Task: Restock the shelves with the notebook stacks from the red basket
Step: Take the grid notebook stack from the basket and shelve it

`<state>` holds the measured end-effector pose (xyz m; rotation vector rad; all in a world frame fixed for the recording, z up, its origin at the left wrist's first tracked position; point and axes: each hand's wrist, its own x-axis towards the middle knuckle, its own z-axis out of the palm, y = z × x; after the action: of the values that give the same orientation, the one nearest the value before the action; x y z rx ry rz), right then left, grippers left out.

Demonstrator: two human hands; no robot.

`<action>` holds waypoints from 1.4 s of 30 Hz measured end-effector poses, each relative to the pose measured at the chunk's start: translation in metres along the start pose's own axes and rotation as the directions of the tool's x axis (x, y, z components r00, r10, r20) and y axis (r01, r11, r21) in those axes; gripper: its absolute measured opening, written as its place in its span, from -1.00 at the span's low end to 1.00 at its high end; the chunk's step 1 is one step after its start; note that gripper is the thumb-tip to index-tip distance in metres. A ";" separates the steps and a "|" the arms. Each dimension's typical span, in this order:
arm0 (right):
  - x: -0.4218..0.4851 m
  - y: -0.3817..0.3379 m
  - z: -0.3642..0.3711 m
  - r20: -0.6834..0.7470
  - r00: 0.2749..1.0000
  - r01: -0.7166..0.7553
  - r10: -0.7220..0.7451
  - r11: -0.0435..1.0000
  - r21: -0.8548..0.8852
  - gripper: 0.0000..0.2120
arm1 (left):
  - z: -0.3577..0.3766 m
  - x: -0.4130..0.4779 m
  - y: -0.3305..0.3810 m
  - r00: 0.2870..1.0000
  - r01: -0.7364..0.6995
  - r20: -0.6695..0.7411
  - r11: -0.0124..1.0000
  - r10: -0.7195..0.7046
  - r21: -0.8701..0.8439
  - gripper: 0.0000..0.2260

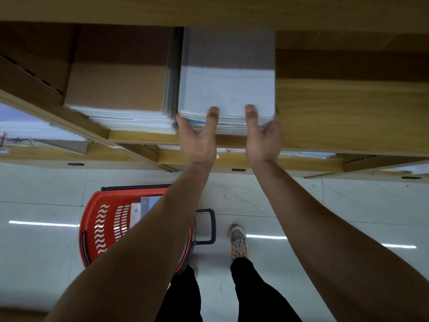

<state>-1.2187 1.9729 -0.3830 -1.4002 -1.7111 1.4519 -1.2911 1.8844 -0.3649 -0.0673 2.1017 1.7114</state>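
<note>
A stack of white-covered notebooks (227,89) lies on the wooden shelf (348,117), its front edge near the shelf lip. My left hand (197,138) grips the stack's front left corner, thumb on the top cover. My right hand (263,138) grips the front right corner the same way. Beside it on the left sits a stack of brown-covered notebooks (120,84). The red basket (104,228) stands on the floor below, partly hidden by my left forearm, with a few notebooks (144,208) visible inside.
The shelf is bare to the right of the white stack. A shelf board runs overhead (209,10). Lower shelves (46,133) hold more paper goods. My legs and a shoe (238,242) stand on the tiled floor beside the basket's black handle (210,226).
</note>
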 end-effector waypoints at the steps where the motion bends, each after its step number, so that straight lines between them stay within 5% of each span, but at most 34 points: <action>1: -0.001 0.000 0.000 0.006 1.000 0.002 -0.002 1.000 0.002 -0.39 | -0.001 0.000 0.002 1.000 0.013 0.008 1.000 -0.013 0.016 -0.14; 9: 0.000 -0.007 -0.021 0.172 0.985 -0.011 0.008 1.000 0.013 -0.37 | -0.026 -0.006 0.015 0.987 0.035 0.149 0.989 -0.056 0.141 -0.14; 13: 0.004 -0.026 -0.035 0.154 0.988 0.036 -0.021 0.995 -0.095 -0.24 | -0.037 -0.013 0.030 0.993 -0.041 0.118 0.984 0.021 0.172 -0.31; 19: 0.007 -0.040 -0.026 0.166 0.981 0.135 -0.103 0.972 -0.192 -0.39 | -0.022 -0.001 0.052 0.994 -0.105 0.064 0.936 0.088 0.335 -0.52; 26: 0.011 -0.044 -0.027 0.199 0.972 0.165 -0.122 0.964 -0.211 -0.32 | -0.027 0.009 0.062 0.987 -0.150 0.118 0.904 0.112 0.399 -0.46; 32: 0.017 -0.051 -0.031 0.269 0.961 0.149 -0.071 0.948 -0.282 -0.39 | -0.031 0.014 0.066 0.979 -0.173 0.184 0.850 0.092 0.497 -0.44; 38: -0.029 -0.041 -0.052 0.258 0.966 0.120 0.000 0.886 -0.447 -0.22 | -0.066 -0.015 0.068 0.957 -0.238 0.273 0.813 0.102 0.532 -0.46; 42: -0.095 -0.002 -0.059 0.317 0.942 0.121 0.110 0.771 -0.625 -0.20 | -0.134 -0.059 0.018 0.978 -0.105 0.207 0.861 0.000 0.498 -0.55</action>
<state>-1.1355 1.9116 -0.3397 -1.5124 -2.6109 1.1924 -1.2820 1.7485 -0.3073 0.3109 2.3372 1.0809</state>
